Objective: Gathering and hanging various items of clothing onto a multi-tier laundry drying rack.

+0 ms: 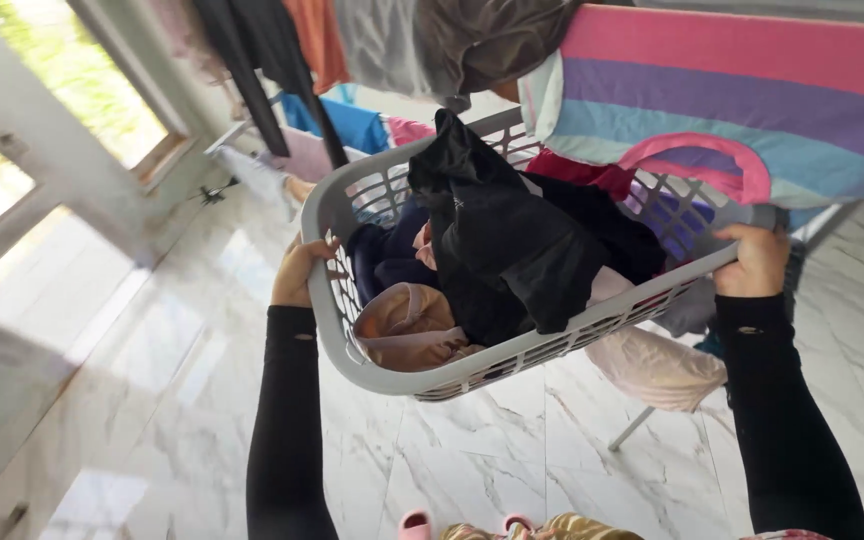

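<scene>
Head view, both hands clamped on grey laundry basket [552, 345] rim, left hand [299, 272], right hand [755, 260]

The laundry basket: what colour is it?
Grey, a slotted plastic laundry basket, seen best in the head view.

The laundry basket [512, 352] is moulded grey plastic with a smooth matt finish and slotted walls, holding soft matt cloth including a black garment [512, 240] and a beige one [407, 325], above a glossy polished marble-look floor [172, 400], beside a striped woven towel [732, 110].
</scene>
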